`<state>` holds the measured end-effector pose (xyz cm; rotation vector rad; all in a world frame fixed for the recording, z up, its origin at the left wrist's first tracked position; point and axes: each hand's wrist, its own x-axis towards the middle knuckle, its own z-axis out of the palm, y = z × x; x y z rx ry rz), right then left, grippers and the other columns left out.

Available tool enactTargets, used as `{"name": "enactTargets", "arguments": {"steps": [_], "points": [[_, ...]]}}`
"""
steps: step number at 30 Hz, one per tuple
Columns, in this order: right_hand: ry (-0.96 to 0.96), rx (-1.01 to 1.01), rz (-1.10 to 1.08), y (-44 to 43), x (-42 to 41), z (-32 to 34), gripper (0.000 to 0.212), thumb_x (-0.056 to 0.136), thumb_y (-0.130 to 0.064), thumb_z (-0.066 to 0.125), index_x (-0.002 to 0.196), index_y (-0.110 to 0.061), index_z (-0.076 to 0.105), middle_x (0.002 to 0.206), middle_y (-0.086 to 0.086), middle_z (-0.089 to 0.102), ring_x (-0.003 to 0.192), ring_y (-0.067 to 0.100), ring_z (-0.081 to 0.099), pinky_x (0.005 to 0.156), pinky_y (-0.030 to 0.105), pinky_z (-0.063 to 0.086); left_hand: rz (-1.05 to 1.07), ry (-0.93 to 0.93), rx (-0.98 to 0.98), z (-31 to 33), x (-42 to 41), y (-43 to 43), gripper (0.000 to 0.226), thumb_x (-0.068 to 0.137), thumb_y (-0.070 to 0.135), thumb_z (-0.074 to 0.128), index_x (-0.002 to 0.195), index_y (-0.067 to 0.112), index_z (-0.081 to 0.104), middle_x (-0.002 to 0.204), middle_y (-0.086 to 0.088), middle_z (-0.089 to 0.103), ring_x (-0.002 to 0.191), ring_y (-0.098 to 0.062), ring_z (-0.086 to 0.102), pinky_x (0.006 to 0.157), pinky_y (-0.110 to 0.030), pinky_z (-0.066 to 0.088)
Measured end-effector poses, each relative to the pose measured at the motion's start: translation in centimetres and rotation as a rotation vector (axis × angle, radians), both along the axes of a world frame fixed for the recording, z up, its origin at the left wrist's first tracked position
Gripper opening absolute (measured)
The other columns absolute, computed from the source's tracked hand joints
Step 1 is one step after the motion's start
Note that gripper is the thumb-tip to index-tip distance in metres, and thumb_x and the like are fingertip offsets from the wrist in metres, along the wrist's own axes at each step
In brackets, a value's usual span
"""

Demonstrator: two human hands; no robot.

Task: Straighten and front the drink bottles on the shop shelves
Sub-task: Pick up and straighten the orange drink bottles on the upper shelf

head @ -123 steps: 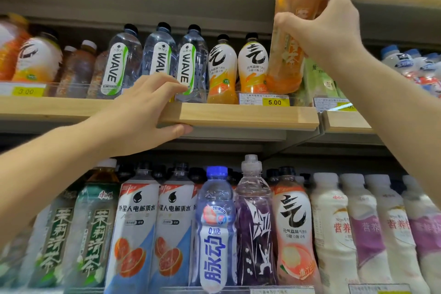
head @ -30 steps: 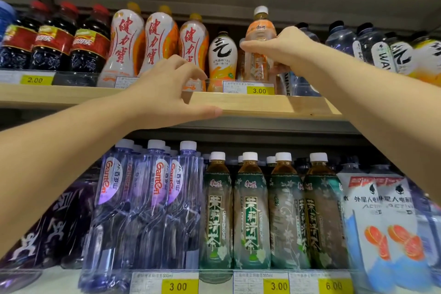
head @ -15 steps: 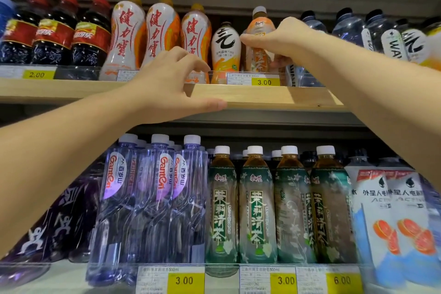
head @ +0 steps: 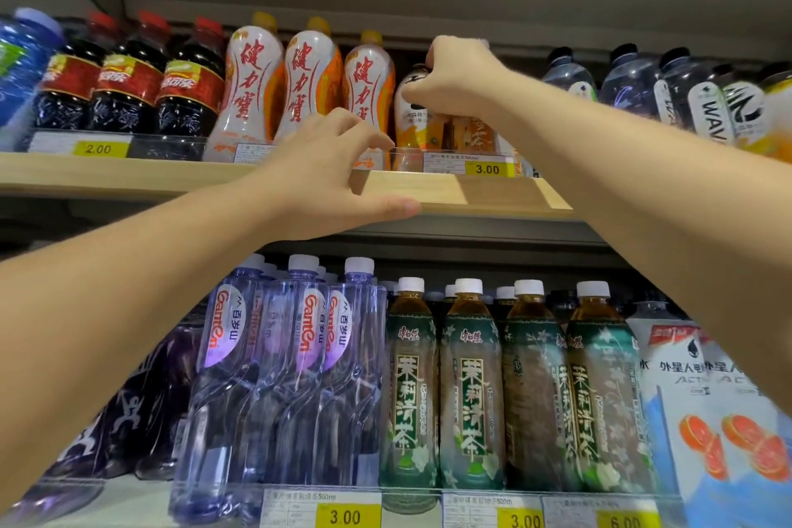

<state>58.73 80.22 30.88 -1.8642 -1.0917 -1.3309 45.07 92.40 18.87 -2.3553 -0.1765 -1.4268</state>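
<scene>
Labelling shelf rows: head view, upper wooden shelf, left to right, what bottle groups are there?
Blue-labelled bottle → three dark red-capped bottles → three white-and-orange yellow-capped bottles → white-and-orange black-capped bottle → orange tea bottle under the right hand → clear black-capped WAVE water bottles.

- The upper shelf (head: 471, 195) carries a row of bottles; the lower row stands beneath it, toward 6 o'clock.
- The left hand (head: 325, 180) rests on the shelf's front edge, thumb beneath it.
- At 1 o'clock from it, the right hand (head: 454, 81) lies on the tea bottle (head: 473, 133).
- The white-wrapped bottle (head: 411, 120) stands just beside, at 9 o'clock.
- The price tag (head: 486, 168) sits before them.
</scene>
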Motion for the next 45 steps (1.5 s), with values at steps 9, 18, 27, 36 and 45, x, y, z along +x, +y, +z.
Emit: {"name": "enactTargets", "arguments": {"steps": [9, 18, 27, 36, 45], "points": [[0.154, -0.040, 0.040, 1.5, -0.4, 1.3, 0.036, 0.084, -0.048, 0.077, 0.093, -0.017, 0.063, 0.077, 0.000, 0.066, 0.063, 0.011, 0.068, 0.055, 0.027, 0.054, -0.002, -0.035, 0.033, -0.4, 0.2, 0.3, 0.087, 0.075, 0.087, 0.047, 0.144, 0.035, 0.041, 0.148, 0.006, 0.038, 0.134, -0.015, 0.033, 0.104, -0.040, 0.038], [0.022, 0.112, 0.103, -0.7, -1.4, 0.2, 0.063, 0.070, -0.063, 0.082, 0.105, -0.019, 0.054, 0.085, -0.003, 0.062, 0.067, 0.010, 0.064, 0.051, 0.023, 0.049, -0.008, -0.021, 0.027, -0.5, 0.3, 0.4, 0.087, 0.072, 0.088, 0.046, 0.143, 0.037, 0.040, 0.146, 0.009, 0.038, 0.132, -0.013, 0.034, 0.100, -0.035, 0.037], [0.079, 0.083, 0.255, -2.3, -2.0, -1.3, 0.097, 0.072, -0.064, 0.081, 0.144, -0.021, 0.034, 0.118, 0.004, 0.060, 0.074, 0.011, 0.069, 0.043, 0.020, 0.054, 0.003, -0.042, 0.036, -0.5, 0.6, 0.5, 0.093, 0.069, 0.092, 0.040, 0.143, 0.037, 0.040, 0.143, 0.013, 0.040, 0.127, -0.009, 0.036, 0.093, -0.028, 0.034], [0.042, 0.135, 0.260, -1.7, -1.3, -3.9, 0.082, 0.069, -0.073, 0.077, 0.124, -0.021, 0.048, 0.101, -0.005, 0.063, 0.087, 0.014, 0.068, 0.065, 0.036, 0.064, -0.027, -0.053, 0.026, -0.5, 0.4, 0.3, 0.094, 0.070, 0.092, 0.041, 0.145, 0.036, 0.039, 0.143, 0.013, 0.039, 0.127, -0.009, 0.035, 0.100, -0.033, 0.039], [-0.031, 0.259, 0.400, -4.7, -2.3, -3.1, 0.072, 0.072, -0.067, 0.079, 0.121, -0.025, 0.049, 0.105, -0.009, 0.062, 0.088, 0.002, 0.061, 0.064, 0.018, 0.052, -0.069, -0.051, 0.007, -0.6, 0.6, -0.2, 0.088, 0.075, 0.082, 0.052, 0.146, 0.032, 0.039, 0.140, 0.010, 0.038, 0.128, -0.011, 0.034, 0.102, -0.035, 0.041]]}}
